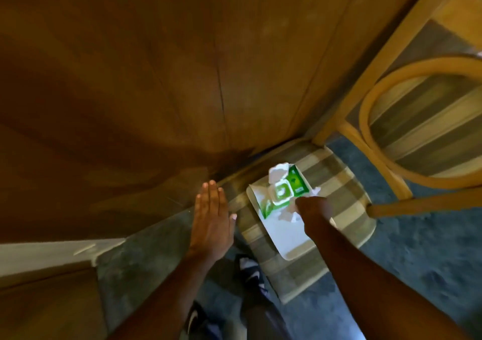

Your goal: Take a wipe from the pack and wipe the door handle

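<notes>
A striped chair seat (pixel 336 183) stood against the wooden door. A white tray (pixel 281 232) lay across its middle, reaching toward the front edge, and carried the green wipes pack (pixel 284 191) at its far end.

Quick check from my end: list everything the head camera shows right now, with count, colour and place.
Door: one, brown wood, fills the upper left.
Chair: one, light wood frame with a striped beige and grey seat, centre right, against the door.
Tray: one, white, on the chair seat.
Wipe pack: one, green and white, lid open, on the tray's far end.
Wipes: loose white sheets, count unclear, one bunch at the pack's far end, another at the right hand.
Carpet: blue-grey, lower right and centre.
Shoes: two, dark with white, bottom centre.
Left hand: open and flat, empty, left of the chair.
Right hand: over the pack's near edge, closed on a white wipe.
</notes>
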### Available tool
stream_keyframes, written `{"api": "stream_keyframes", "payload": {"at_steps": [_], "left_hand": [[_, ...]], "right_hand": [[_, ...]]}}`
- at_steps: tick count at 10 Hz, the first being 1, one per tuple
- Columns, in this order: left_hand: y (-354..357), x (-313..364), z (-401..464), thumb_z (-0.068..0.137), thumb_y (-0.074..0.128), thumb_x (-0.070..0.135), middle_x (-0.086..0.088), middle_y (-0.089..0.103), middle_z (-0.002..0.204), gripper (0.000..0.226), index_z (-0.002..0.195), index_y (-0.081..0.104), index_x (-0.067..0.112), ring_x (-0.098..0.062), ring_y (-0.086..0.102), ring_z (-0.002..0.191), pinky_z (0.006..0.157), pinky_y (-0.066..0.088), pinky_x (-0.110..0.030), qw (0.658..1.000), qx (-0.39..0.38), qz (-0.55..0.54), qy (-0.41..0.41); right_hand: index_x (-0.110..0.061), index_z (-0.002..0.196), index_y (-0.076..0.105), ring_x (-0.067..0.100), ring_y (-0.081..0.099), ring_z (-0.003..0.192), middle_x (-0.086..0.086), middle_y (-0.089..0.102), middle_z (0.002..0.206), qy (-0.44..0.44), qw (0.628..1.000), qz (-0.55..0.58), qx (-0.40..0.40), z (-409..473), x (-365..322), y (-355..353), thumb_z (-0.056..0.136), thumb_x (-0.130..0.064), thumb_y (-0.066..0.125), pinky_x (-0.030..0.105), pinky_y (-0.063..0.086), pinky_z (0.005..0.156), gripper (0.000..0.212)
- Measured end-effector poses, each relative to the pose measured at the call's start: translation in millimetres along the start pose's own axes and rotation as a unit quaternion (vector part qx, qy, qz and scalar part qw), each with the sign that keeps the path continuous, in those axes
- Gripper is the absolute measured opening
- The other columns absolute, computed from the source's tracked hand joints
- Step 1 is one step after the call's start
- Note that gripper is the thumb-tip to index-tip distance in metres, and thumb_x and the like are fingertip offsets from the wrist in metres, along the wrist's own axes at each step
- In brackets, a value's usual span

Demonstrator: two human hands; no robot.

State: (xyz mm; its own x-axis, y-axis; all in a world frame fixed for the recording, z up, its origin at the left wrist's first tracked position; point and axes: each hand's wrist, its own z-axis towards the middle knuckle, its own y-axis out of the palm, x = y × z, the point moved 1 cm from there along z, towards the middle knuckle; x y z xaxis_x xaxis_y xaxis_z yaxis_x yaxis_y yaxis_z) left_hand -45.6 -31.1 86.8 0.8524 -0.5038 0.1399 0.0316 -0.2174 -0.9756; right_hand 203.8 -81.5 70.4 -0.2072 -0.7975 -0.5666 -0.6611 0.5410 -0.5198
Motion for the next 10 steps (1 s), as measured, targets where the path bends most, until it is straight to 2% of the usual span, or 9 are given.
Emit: {"api": "stream_keyframes", "payload": {"at_steps": [1, 2, 4, 5, 6, 7, 8, 9, 10], "left_hand": [[36.8, 19.0, 10.0, 0.100, 0.047, 0.042, -0.033, 0.016, 0.164, 0.077, 0.155, 0.027, -0.008, -0.047, 0.013, 0.153, 0.124, 0.014, -0.055, 0.999, -0.037, 0.001, 0.011], [73.0, 31.5, 24.7, 0.096, 0.058, 0.034, -0.036, 0.023, 0.160, 0.075, 0.151, 0.034, -0.012, -0.050, 0.021, 0.150, 0.121, 0.023, -0.060, 0.998, -0.052, -0.001, 0.032], [107.9, 40.5, 43.6, 0.094, 0.059, 0.030, -0.037, 0.028, 0.158, 0.072, 0.149, 0.038, -0.012, -0.051, 0.024, 0.149, 0.121, 0.022, -0.059, 0.997, -0.056, -0.004, 0.043], [117.4, 39.7, 41.9, 0.093, 0.056, 0.030, -0.038, 0.030, 0.157, 0.070, 0.147, 0.041, -0.013, -0.052, 0.026, 0.148, 0.119, 0.024, -0.059, 0.998, -0.052, 0.001, 0.048], [122.0, 33.7, 34.5, 0.094, 0.057, 0.032, -0.037, 0.030, 0.157, 0.071, 0.147, 0.041, -0.012, -0.052, 0.026, 0.148, 0.119, 0.025, -0.059, 0.997, -0.055, 0.013, 0.044], [115.8, 31.4, 28.9, 0.094, 0.062, 0.034, -0.036, 0.028, 0.159, 0.075, 0.149, 0.039, -0.010, -0.050, 0.024, 0.149, 0.121, 0.024, -0.059, 0.997, -0.073, 0.018, 0.035], [96.7, 27.9, 23.7, 0.096, 0.058, 0.038, -0.035, 0.027, 0.159, 0.076, 0.151, 0.036, -0.009, -0.049, 0.023, 0.150, 0.121, 0.022, -0.058, 0.997, -0.070, 0.020, 0.032], [73.0, 16.6, 21.4, 0.098, 0.052, 0.041, -0.035, 0.026, 0.159, 0.076, 0.151, 0.034, -0.010, -0.049, 0.023, 0.150, 0.120, 0.021, -0.057, 0.998, -0.051, 0.029, 0.017], [37.1, -4.1, 7.7, 0.097, 0.043, 0.043, -0.038, 0.027, 0.158, 0.077, 0.150, 0.034, -0.013, -0.051, 0.025, 0.148, 0.120, 0.022, -0.059, 0.999, 0.024, 0.010, -0.024]], "right_hand": [[-0.003, 0.092, 0.072, 0.026, 0.071, 0.087, 0.018, 0.074, 0.101, 0.005, 0.994, -0.105, 0.000, 29.2, 48.5, 2.3, 0.079, -0.013, 0.062, 0.022, 0.048, 0.055, 0.018], [-0.005, 0.094, 0.076, 0.032, 0.070, 0.096, 0.014, 0.077, 0.099, -0.023, 0.979, -0.200, -0.013, 51.2, 84.9, 16.6, 0.080, -0.010, 0.060, 0.024, 0.045, 0.069, 0.021], [-0.011, 0.094, 0.072, 0.032, 0.070, 0.095, 0.011, 0.078, 0.097, -0.033, 0.978, -0.200, 0.045, 75.9, 115.8, 31.3, 0.075, -0.016, 0.071, 0.033, 0.053, 0.085, 0.020], [-0.007, 0.098, 0.071, 0.032, 0.071, 0.096, 0.015, 0.077, 0.100, -0.054, 0.962, -0.268, 0.023, 84.4, 121.4, 39.2, 0.080, -0.021, 0.069, 0.035, 0.054, 0.086, 0.023], [-0.005, 0.106, 0.069, 0.035, 0.059, 0.108, 0.018, 0.064, 0.114, -0.124, 0.922, -0.367, 0.009, 86.1, 120.5, 45.7, 0.092, -0.022, 0.055, 0.039, 0.049, 0.090, 0.026], [-0.007, 0.109, 0.068, 0.037, 0.054, 0.109, 0.019, 0.057, 0.117, -0.148, 0.924, -0.351, 0.022, 73.0, 113.1, 43.5, 0.094, -0.018, 0.050, 0.042, 0.047, 0.087, 0.026], [-0.008, 0.118, 0.066, 0.039, 0.068, 0.096, 0.019, 0.069, 0.108, -0.229, 0.921, -0.311, 0.057, 41.0, 94.3, 36.0, 0.092, -0.014, 0.058, 0.044, 0.055, 0.080, 0.028], [-0.005, 0.113, 0.068, 0.037, 0.070, 0.091, 0.018, 0.074, 0.102, -0.312, 0.909, -0.270, 0.054, 13.6, 73.4, 36.6, 0.089, -0.015, 0.063, 0.044, 0.057, 0.078, 0.026], [-0.002, 0.115, 0.069, 0.039, 0.067, 0.109, 0.022, 0.072, 0.115, -0.456, 0.855, -0.248, 0.005, -34.6, 48.1, 52.8, 0.088, -0.010, 0.063, 0.047, 0.051, 0.097, 0.029]]}}
